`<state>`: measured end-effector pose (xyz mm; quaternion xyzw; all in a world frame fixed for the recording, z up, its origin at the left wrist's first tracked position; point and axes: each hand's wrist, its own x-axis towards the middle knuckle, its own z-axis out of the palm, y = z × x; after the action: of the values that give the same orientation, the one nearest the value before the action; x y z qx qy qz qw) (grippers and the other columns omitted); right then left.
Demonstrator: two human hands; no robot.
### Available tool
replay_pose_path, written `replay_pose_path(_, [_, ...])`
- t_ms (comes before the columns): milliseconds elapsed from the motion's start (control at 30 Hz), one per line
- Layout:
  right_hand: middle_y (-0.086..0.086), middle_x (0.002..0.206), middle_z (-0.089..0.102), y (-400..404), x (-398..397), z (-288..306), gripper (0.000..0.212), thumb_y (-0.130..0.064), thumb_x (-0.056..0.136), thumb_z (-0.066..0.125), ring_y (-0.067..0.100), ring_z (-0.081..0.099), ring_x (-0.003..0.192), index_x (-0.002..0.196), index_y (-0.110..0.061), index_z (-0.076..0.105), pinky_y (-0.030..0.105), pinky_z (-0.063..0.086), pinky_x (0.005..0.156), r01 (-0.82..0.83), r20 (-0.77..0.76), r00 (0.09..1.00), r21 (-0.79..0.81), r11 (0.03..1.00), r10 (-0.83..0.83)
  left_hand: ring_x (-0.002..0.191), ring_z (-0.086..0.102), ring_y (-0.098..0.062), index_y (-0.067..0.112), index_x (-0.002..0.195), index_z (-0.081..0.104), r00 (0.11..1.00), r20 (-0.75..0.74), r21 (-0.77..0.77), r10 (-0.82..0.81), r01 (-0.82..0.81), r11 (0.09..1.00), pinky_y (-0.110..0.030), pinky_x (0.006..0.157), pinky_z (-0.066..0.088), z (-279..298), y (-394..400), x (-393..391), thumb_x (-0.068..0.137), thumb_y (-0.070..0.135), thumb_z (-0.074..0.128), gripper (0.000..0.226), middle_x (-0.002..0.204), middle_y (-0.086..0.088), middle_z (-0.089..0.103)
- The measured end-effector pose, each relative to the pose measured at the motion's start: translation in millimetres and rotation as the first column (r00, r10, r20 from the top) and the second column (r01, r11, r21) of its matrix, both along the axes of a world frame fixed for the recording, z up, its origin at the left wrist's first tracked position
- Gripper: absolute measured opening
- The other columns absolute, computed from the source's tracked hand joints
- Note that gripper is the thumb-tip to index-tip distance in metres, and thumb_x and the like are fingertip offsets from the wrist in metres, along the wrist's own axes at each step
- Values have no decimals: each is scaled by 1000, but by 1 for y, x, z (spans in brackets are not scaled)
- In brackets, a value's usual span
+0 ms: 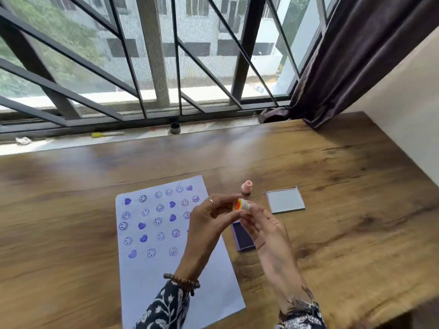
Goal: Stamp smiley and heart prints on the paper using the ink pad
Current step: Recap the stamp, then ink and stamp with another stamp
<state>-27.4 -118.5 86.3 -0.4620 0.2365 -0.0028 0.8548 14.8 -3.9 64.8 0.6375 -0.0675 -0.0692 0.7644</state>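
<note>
While the stamped paper (166, 233) lay flat, left hand (209, 222) and right hand (263, 226) together pinched one small stamp (241, 205) above the ink pad (242, 236).

Both hands, left hand (209, 222) and right hand (263, 230), pinch a small stamp (240, 205) at frame centre, above the printed paper (166, 269) and ink pad (242, 236).

Head view, down over table (332, 162)

A wooden table (332, 167) stands against a barred window (166, 55), dark curtain (351, 55) at right.
</note>
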Motion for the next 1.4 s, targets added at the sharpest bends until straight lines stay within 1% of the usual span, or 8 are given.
replay_pose_path(267, [2, 58, 68, 1, -11, -5, 24, -29, 69, 62, 6, 64, 53, 67, -9, 76, 16, 54, 50, 139, -98, 987, 166, 976, -124, 81, 67, -16, 20, 93, 72, 995, 98, 90, -6, -3, 996, -24, 77, 53, 1, 5, -5, 63, 17, 77, 31, 83, 8, 69])
replay_pose_path(533, [11, 67, 71, -21, -26, -19, 24, -16, 72, 57, 13, 68, 55, 87, 1, 65, 20, 56, 50, 165, -157, 981, 352, 921, -116, 73, 63, -12, 23, 97, 69, 998, -38, 160, -57, 62, 985, -23, 69, 52, -24, 27, -20, 75, 15, 72, 24, 87, 10, 66])
replay_pose_path(700, [12, 92, 75, -33, -31, -31, 11, -11, 77, 67, 16, 71, 81, 86, -10, 73, 20, 57, 69, 75, -173, 979, -185, 980, -107, 75, 61, -3, 20, 95, 70, 973, 92, 394, -213, 161, 905, -15, 68, 49, -48, 29, -29, 75, 1, 72, 27, 108, 1, 67])
replay_pose_path(833, [5, 91, 73, -29, -22, -15, 9, -17, 77, 71, 19, 67, 87, 83, -24, 70, 34, 54, 80, -134, -235, 967, -797, 588, -97, 87, 62, -11, 20, 97, 69, 916, 151, 591, -371, 218, 777, -27, 79, 47, -58, 27, -28, 76, 11, 72, 23, 127, 2, 60])
replay_pose_path(1000, [-8, 77, 66, -20, -17, 34, 7, -24, 75, 74, 5, 60, 67, 80, -27, 70, 8, 41, 58, 68, 61, 996, -993, 98, -70, 74, 56, -12, 26, 97, 68, 877, 179, 725, -446, 189, 662, -31, 73, 45, -63, 22, -25, 78, 21, 70, 20, 131, 6, 56])
replay_pose_path(1100, [-8, 78, 64, -14, -11, 35, 12, -24, 77, 73, 6, 60, 65, 89, -22, 71, 12, 45, 61, 197, 195, 978, -980, 20, -74, 76, 57, -13, 28, 98, 67, 868, 179, 742, -462, 189, 643, -31, 72, 40, -68, 22, -26, 78, 24, 69, 20, 133, 8, 53])
replay_pose_path(1267, [6, 92, 63, 0, -9, -33, 10, -14, 89, 57, 14, 56, 76, 95, -11, 64, 12, 34, 55, -230, -230, 973, -972, 39, -4, 80, 57, -15, 26, 102, 66, 876, 167, 763, -453, 176, 622, -33, 75, 40, -70, 20, -26, 79, 24, 68, 24, 135, 8, 52])
replay_pose_path(1400, [5, 86, 64, -7, -5, -49, 5, -13, 86, 60, 10, 47, 69, 88, -12, 64, 8, 31, 48, -200, -200, 980, -980, -10, -7, 77, 57, -14, 26, 103, 66, 880, 189, 765, -435, 145, 627, -34, 74, 42, -70, 20, -27, 79, 25, 68, 23, 135, 11, 51])
